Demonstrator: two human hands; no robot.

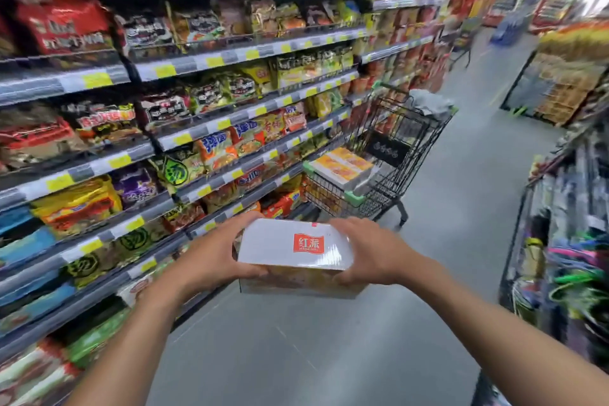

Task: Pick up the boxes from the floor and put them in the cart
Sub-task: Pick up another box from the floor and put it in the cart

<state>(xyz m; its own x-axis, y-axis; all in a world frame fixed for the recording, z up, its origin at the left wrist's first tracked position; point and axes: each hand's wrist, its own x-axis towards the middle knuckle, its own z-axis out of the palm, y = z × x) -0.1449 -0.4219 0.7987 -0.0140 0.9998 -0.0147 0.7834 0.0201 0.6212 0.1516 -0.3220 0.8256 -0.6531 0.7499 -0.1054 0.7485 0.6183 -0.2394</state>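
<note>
Item in hand: white box (295,245) with a red square logo on top, yellow-orange printed sides; held level at mid-height above the aisle floor (313,339).
Left hand (214,252): fingers curled round the box's left end, thumb underneath at the lower edge; firm hold.
Right hand (365,250): fingers wrapped over the box's right end, thumb at the lower edge; firm hold.
Cart (389,155): black wire, green corner guards, standing ahead of the hands beside the shelving (164,128); well apart from the carried box.
Cart contents: boxes already loaded (342,166), white with orange-yellow tops, stacked in the near end of the basket.
Far end of cart: grey crumpled material (431,102) on the rim; nature unclear.
Floor stock: no further boxes visible on the floor in view.
Progress, as judged: several boxes loaded; this one lifted but not yet delivered.
Remaining: carry forward, lower onto the stack; whether more boxes wait out of view cannot be told.
</note>
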